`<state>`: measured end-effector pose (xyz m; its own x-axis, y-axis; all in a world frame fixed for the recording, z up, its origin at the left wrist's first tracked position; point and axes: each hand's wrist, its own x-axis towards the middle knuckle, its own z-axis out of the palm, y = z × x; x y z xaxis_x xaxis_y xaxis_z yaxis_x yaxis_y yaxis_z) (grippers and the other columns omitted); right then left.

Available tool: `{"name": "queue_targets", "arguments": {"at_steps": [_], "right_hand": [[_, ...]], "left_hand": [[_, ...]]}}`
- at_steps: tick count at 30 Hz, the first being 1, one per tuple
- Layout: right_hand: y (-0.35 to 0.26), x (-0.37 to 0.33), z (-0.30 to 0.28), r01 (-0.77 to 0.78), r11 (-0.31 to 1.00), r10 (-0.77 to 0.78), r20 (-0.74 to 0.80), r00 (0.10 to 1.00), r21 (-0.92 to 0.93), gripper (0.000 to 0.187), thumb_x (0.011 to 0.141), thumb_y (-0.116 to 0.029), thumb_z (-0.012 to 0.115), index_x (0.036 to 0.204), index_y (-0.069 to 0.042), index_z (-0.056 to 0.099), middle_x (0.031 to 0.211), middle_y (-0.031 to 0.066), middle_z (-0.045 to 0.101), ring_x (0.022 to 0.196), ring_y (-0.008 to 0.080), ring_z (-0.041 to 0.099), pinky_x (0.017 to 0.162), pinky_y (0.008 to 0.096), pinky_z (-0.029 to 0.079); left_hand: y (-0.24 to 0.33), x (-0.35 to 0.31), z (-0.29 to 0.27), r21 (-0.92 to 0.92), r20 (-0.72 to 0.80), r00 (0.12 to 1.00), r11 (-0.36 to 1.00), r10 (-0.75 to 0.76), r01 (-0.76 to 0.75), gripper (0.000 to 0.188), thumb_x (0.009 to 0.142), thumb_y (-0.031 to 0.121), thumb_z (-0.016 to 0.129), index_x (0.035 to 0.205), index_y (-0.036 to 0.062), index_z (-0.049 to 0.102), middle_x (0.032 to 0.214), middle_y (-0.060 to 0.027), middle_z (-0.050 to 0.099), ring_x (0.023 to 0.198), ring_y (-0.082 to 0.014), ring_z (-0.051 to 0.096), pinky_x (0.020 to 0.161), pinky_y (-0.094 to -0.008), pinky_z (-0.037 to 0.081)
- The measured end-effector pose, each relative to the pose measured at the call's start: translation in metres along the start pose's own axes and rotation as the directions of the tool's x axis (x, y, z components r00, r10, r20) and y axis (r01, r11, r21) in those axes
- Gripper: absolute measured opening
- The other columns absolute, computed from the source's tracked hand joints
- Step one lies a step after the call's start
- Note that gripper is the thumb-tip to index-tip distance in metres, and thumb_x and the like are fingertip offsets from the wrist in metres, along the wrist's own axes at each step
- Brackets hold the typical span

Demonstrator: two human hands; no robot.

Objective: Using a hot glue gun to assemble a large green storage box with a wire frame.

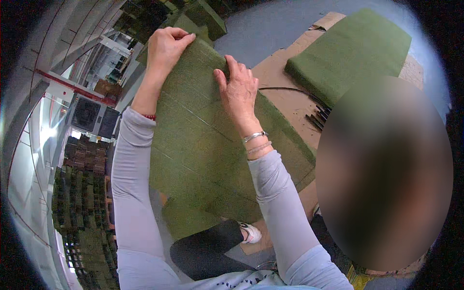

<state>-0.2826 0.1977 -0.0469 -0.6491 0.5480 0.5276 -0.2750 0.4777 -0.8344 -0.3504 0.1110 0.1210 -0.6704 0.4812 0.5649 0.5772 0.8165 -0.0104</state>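
Observation:
A large green mesh-like piece [193, 130], with several pale slanting lines across its face, stands tilted in front of me. My left hand [166, 50] is closed at its top edge, thumb and forefinger pinched on the green material. To the right, my right hand [238, 89] lies against the upper right edge of the same piece. Its thumb and fingers are apart, and the fingertips touch the edge without gripping. Whether the piece is a cover or a solid block cannot be told.
Another green block [353, 53] lies on brown cardboard [285, 111] at the far right, beside several dark rods [319, 117]. A person, largely blurred, is close on my right. Dark stacked goods [82, 208] stand at the left, and green boxes [205, 21] stand behind the piece.

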Motion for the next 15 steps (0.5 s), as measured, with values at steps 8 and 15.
{"name": "queue_targets", "arguments": {"at_steps": [8,15], "right_hand": [[0.001,0.002,-0.004,-0.029,1.000,0.029,0.022,0.999,0.009,0.041,0.087,-0.034,0.057,0.121,-0.013,0.051,0.099,0.0097,0.058,0.094,0.0266,0.054,0.080,0.0400,0.039],[-0.001,0.000,-0.004,-0.022,0.999,0.022,0.022,1.000,0.024,0.041,0.088,-0.035,0.056,0.122,-0.012,0.051,0.099,0.0103,0.058,0.096,0.0270,0.054,0.080,0.0400,0.038]], "left_hand": [[-0.009,0.014,-0.001,-0.253,0.209,0.969,0.950,-0.132,0.184,0.029,0.079,0.027,0.071,0.086,-0.0011,0.071,0.075,-0.0016,0.067,0.067,-0.0064,0.058,0.063,-0.0225,0.045],[-0.014,-0.031,-0.030,-0.024,0.142,0.989,0.999,-0.043,0.047,0.028,0.082,0.023,0.068,0.094,-0.0022,0.068,0.093,-0.0096,0.069,0.080,-0.0143,0.064,0.072,-0.0253,0.048]]}}
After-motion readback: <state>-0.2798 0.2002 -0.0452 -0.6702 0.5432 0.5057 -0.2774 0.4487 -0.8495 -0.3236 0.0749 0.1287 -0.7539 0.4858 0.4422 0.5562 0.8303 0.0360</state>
